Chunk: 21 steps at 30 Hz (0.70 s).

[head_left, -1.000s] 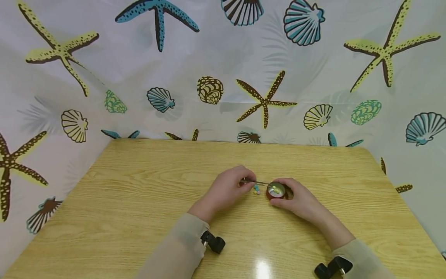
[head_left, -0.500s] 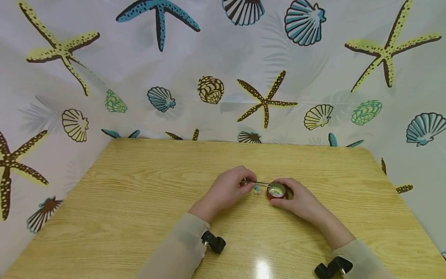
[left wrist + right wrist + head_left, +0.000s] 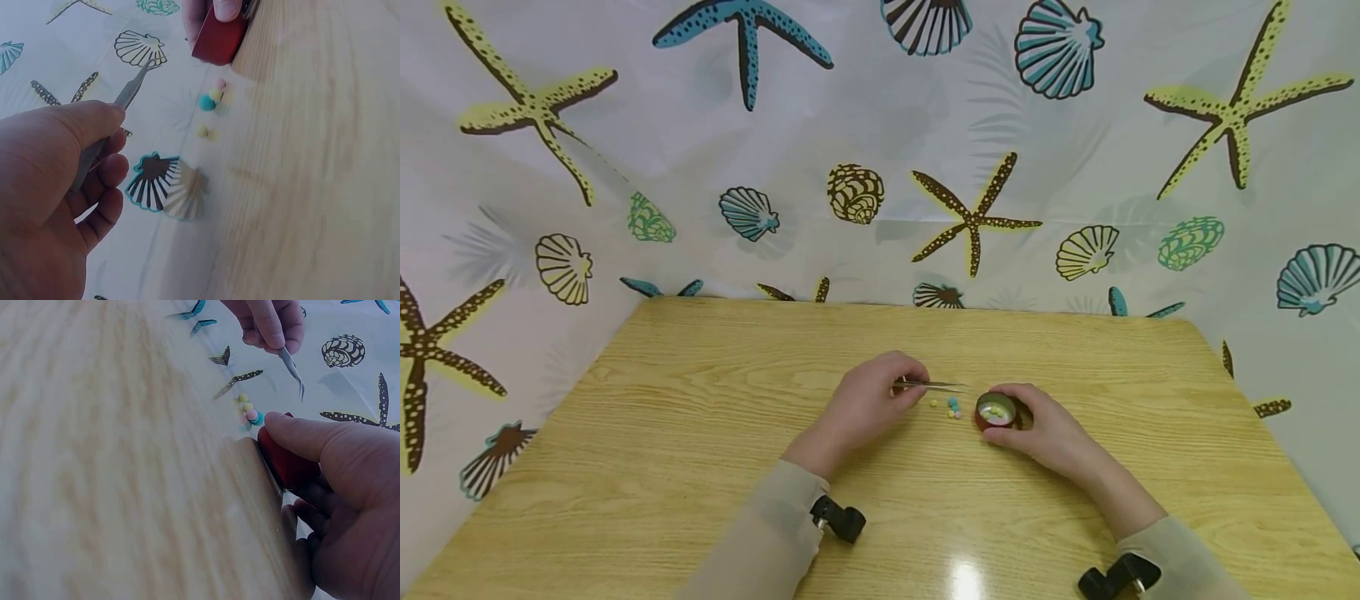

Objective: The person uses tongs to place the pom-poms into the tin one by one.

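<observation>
Pinching metal tweezers (image 3: 934, 385) in the left hand (image 3: 867, 402), tips above loose coloured beads (image 3: 952, 407) on the wooden bench (image 3: 700, 417), right hand (image 3: 1043, 423) gripping a small red dish (image 3: 996, 411) beside them.

The table (image 3: 700, 433) is showing a pale wood-grain surface, smooth and slightly glossy, catching a bright glare spot near its front edge. The tweezers (image 3: 936, 386) are looking like thin bare metal with a dull silver sheen. The small red cup (image 3: 995, 412) is appearing smooth outside, its inside shining like metal. The little beads (image 3: 952, 407) are looking matt and pastel. The backdrop (image 3: 880, 125) is hanging as a thin, faintly creased printed sheet, cloth or plastic.
</observation>
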Tool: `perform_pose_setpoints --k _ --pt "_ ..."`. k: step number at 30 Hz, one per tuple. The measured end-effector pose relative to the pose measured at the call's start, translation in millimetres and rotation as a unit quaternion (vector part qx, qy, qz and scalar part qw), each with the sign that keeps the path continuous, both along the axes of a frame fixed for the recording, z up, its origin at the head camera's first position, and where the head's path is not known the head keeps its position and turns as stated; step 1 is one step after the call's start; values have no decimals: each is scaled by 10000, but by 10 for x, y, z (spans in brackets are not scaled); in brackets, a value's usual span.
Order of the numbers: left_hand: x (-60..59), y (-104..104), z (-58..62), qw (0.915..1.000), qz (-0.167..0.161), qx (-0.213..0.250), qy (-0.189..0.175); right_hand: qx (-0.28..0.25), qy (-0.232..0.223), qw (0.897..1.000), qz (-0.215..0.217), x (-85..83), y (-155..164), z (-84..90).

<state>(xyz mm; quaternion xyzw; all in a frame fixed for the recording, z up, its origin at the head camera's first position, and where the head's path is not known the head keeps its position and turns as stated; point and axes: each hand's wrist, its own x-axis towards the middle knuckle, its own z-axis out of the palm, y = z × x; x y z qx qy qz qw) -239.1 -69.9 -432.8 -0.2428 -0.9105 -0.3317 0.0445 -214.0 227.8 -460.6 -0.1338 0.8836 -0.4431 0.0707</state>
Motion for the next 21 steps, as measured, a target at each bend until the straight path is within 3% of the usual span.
perform_pose_setpoints --k 9,21 --pt "20 -273 -37 9996 246 17 -121 -2 -5 10000 19 7 -9 -2" --pt "-18 -321 -92 9997 160 -71 -144 34 -27 10000 -2 11 -6 5"
